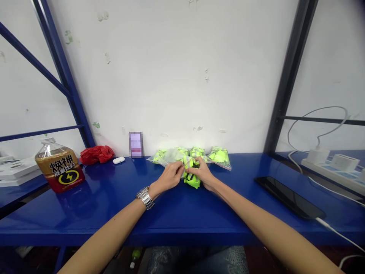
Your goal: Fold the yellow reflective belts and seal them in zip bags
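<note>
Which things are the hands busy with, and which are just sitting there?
In use: left hand and right hand both hold a neon-yellow bundle; clear bags of the same yellow stuff lie right behind.

Lying about: drink bottle, red bag, white earbud case, black phone, power strip.

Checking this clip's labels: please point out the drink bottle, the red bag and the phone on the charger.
bottle [60,167]: head view, on its label.
red bag [96,154]: head view, middle of the crumpled plastic.
phone [289,196]: head view, centre of the dark screen.
</note>
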`<action>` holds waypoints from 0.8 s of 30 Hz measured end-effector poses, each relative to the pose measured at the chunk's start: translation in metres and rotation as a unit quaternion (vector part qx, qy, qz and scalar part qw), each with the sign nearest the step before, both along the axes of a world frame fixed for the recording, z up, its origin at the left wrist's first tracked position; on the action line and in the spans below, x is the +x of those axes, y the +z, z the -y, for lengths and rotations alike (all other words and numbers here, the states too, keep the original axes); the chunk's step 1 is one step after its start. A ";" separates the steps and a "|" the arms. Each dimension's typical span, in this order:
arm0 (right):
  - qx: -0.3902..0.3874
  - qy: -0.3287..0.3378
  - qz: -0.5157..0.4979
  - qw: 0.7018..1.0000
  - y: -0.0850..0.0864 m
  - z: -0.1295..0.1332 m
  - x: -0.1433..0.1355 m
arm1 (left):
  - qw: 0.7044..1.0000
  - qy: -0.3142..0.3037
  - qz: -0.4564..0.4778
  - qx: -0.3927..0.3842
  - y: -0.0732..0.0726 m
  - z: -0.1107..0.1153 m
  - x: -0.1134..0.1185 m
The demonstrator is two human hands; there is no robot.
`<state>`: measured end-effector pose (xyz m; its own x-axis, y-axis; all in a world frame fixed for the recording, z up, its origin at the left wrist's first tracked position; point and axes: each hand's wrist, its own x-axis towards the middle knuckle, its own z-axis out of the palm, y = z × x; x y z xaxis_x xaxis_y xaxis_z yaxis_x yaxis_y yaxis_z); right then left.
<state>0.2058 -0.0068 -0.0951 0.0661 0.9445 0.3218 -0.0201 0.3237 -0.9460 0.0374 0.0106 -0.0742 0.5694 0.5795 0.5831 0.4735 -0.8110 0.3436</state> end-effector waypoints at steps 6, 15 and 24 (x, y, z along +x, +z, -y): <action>-0.007 -0.092 0.026 0.995 -0.006 -0.013 0.008 | 1.000 -0.012 -0.019 -0.002 0.001 0.002 -0.008; 0.018 -0.182 0.032 0.983 -0.003 -0.005 -0.002 | 0.999 -0.025 -0.039 -0.002 -0.004 0.028 0.009; 0.048 -0.102 0.114 0.987 0.011 0.005 0.015 | 0.953 0.014 -0.154 0.261 0.027 0.024 -0.025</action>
<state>0.2210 -0.0116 -0.0840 0.1680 0.8836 0.4372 0.2657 0.3865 -0.8832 0.0121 -0.0139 -0.0470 0.7486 0.2740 0.6037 0.5107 -0.8190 -0.2616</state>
